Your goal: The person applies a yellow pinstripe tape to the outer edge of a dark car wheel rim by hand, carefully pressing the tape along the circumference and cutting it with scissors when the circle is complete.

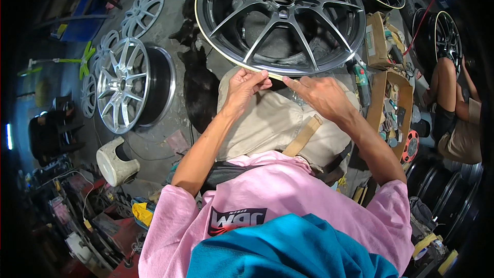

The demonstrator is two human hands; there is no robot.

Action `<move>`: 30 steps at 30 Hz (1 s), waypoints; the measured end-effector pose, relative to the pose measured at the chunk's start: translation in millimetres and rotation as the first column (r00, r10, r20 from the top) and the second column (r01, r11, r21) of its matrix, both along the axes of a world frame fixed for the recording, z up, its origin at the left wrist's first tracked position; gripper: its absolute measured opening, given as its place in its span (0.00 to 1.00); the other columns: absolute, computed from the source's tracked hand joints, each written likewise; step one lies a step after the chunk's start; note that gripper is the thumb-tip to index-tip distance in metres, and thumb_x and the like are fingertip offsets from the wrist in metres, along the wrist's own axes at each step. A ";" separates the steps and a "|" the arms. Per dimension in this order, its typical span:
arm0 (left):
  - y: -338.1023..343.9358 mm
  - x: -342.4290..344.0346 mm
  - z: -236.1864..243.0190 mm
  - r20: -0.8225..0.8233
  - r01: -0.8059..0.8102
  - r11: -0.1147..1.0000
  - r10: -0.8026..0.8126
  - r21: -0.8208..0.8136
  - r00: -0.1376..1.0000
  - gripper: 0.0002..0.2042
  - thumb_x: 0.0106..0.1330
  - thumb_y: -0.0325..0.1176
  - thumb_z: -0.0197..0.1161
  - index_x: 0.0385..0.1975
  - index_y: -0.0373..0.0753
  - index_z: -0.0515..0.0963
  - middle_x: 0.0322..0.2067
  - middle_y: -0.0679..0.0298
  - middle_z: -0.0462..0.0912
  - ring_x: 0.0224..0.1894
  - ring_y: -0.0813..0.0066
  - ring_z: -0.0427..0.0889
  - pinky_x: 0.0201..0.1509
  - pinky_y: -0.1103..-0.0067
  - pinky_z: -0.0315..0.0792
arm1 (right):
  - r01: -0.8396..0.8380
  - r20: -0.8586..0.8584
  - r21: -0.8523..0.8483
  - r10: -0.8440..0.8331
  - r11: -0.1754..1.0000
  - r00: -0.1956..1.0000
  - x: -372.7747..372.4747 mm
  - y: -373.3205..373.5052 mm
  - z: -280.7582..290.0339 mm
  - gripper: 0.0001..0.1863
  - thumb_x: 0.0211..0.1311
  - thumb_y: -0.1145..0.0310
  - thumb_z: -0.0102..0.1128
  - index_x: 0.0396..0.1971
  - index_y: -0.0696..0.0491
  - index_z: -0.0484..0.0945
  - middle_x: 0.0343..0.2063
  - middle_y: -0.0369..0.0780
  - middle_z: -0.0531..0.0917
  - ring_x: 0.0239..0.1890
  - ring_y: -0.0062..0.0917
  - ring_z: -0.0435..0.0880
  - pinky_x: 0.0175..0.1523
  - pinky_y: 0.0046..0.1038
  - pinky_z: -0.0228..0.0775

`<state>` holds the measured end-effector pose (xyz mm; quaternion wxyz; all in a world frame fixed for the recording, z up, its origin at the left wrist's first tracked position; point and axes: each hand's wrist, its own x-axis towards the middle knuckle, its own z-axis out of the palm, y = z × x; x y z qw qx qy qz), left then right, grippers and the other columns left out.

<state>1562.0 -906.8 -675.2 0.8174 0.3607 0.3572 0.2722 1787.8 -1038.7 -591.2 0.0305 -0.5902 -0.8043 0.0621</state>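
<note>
A large dark wheel rim (303,25) with bright machined spokes lies face up in front of me, above my lap. A strip of pale yellow masking tape (203,27) runs along the left and near part of its outer lip. My left hand (247,85) is closed at the near edge, thumb and fingertips pinching the tape. Just beside it, my right hand (319,92) has its index finger pressed on the tape at the lip, with the other fingers curled toward the rim's underside. The undersides of the right fingers are partly hidden.
On the left stand a silver wheel (121,85) and several grey wheel faces (143,13). A black cat (200,85) lies by my left leg. Near it is a white stool (116,162). Cardboard boxes (383,103) with tools stand right; another person's leg (446,82) shows beyond.
</note>
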 end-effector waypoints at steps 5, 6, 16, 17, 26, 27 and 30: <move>-0.4 3.3 -2.6 0.034 -0.006 1.000 0.005 0.022 0.999 0.08 0.71 0.29 0.70 0.43 0.36 0.78 0.36 0.61 0.87 0.38 0.73 0.88 0.49 0.73 0.84 | -0.013 0.000 0.021 0.013 1.000 1.000 6.6 0.7 -0.9 0.35 0.62 0.74 0.57 0.72 0.44 0.70 0.32 0.40 0.82 0.28 0.34 0.86 0.34 0.36 0.81; -0.4 3.2 -3.5 0.036 -0.010 1.000 0.009 0.025 0.999 0.08 0.71 0.29 0.70 0.43 0.36 0.78 0.36 0.61 0.87 0.38 0.73 0.88 0.49 0.74 0.84 | -0.019 -0.012 0.022 0.020 1.000 1.000 7.4 1.1 0.6 0.35 0.62 0.74 0.57 0.72 0.44 0.70 0.32 0.40 0.82 0.29 0.35 0.86 0.34 0.37 0.81; -6.1 15.0 -1.1 -0.033 -0.036 0.990 0.041 0.135 0.999 0.17 0.66 0.27 0.74 0.50 0.36 0.74 0.42 0.60 0.87 0.37 0.78 0.86 0.49 0.74 0.86 | 0.197 -0.493 0.169 -0.091 0.966 0.865 35.5 25.8 -2.7 0.18 0.69 0.60 0.65 0.53 0.52 0.83 0.36 0.43 0.83 0.35 0.40 0.86 0.40 0.39 0.77; -5.4 14.0 0.1 -0.024 -0.036 0.989 0.040 0.144 0.999 0.17 0.66 0.27 0.74 0.50 0.36 0.74 0.42 0.60 0.87 0.37 0.78 0.86 0.49 0.74 0.86 | 0.197 -0.487 0.180 -0.087 0.964 0.869 39.0 30.2 -1.6 0.18 0.69 0.60 0.65 0.53 0.52 0.83 0.36 0.43 0.83 0.35 0.40 0.86 0.40 0.39 0.77; 27.3 -18.6 8.2 -0.157 -0.265 0.894 0.339 0.361 0.928 0.25 0.71 0.39 0.71 0.58 0.30 0.69 0.34 0.64 0.83 0.31 0.78 0.84 0.39 0.81 0.79 | 0.563 -0.613 -0.104 -0.498 0.820 0.613 37.9 47.9 -21.8 0.22 0.67 0.54 0.69 0.53 0.53 0.83 0.33 0.43 0.83 0.35 0.38 0.84 0.42 0.36 0.76; 34.3 -20.2 14.2 -0.136 -0.342 0.845 0.428 0.410 0.894 0.24 0.74 0.41 0.68 0.59 0.30 0.69 0.33 0.65 0.83 0.30 0.80 0.82 0.38 0.81 0.78 | 0.594 -0.560 -0.185 -0.581 0.783 0.591 35.0 49.8 -22.2 0.23 0.69 0.52 0.66 0.54 0.53 0.83 0.33 0.44 0.85 0.36 0.40 0.85 0.43 0.38 0.76; 53.2 -12.6 6.9 -0.112 -0.276 0.808 0.385 0.520 0.916 0.21 0.80 0.42 0.59 0.61 0.30 0.70 0.30 0.67 0.82 0.27 0.82 0.78 0.34 0.82 0.74 | 0.607 -0.491 -0.144 -0.589 0.782 0.642 31.4 55.0 -24.7 0.21 0.71 0.51 0.60 0.47 0.55 0.85 0.33 0.49 0.88 0.40 0.47 0.87 0.46 0.43 0.77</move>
